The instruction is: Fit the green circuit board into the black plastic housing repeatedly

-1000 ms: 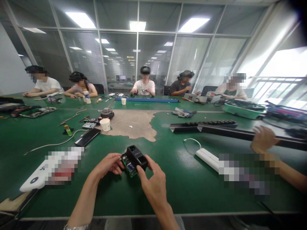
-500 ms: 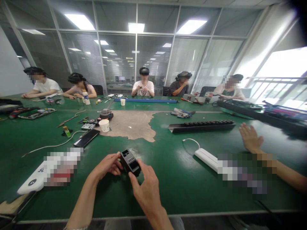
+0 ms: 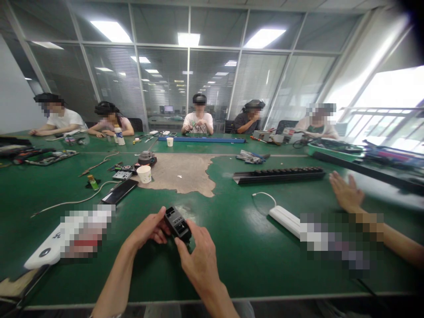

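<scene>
Both of my hands hold a small black socket module [image 3: 178, 223] just above the table near its front edge. Its upper face is grey-black, with rectangular openings and a row of small marks. My left hand [image 3: 154, 227] grips the far left end, thumb on top and fingers curled below. On the near right side, my right hand [image 3: 198, 249] closes around the module with its thumb along the near edge. The underside and some fingertips are hidden. A black phone [image 3: 119, 191] lies beyond my left hand.
Paper cup [image 3: 144, 175] stands on the bare brown patch [image 3: 179, 172]. Black strip [image 3: 280, 175], gloves [image 3: 250, 157] and white power bar [image 3: 286, 221] lie to the right. Another person's hand [image 3: 346, 192] reaches in at right, near a green tray [image 3: 334, 150]. Several people sit opposite.
The module has shifted slightly left and turned a little in my hands. At right, a long dark strip has moved nearer, so more of the green tray shows.
</scene>
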A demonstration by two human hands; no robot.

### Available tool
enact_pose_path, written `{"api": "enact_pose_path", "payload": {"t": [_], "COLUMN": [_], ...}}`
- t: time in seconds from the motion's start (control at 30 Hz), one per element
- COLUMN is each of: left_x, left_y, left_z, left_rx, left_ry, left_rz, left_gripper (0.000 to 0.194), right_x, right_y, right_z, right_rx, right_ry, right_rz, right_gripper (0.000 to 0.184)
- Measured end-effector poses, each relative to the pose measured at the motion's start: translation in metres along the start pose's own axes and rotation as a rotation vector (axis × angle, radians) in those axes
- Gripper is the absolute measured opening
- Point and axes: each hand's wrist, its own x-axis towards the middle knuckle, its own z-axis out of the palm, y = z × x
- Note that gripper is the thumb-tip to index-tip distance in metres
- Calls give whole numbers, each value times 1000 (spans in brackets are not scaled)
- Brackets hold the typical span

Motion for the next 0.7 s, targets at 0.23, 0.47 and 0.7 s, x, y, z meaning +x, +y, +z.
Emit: {"api": "enact_pose_path", "payload": {"t": [0.23, 0.47, 0.7], "left_x": [1, 0, 0], "left_y": [0, 3, 3], "left_z": [-2, -3, -1], "left_rx": [-40, -52, -22], "left_ry": [43, 29, 51], "left_rz": [-36, -55, -34], "left_gripper": [84, 85, 82], "right_x": [10, 3, -6], "right_y": [10, 13, -3], "right_z": [-8, -10, 4], "right_rx": [132, 106, -67], "right_ry": [137, 49, 37], "right_rz": [198, 227, 63], "right_gripper": [46, 49, 45]}}
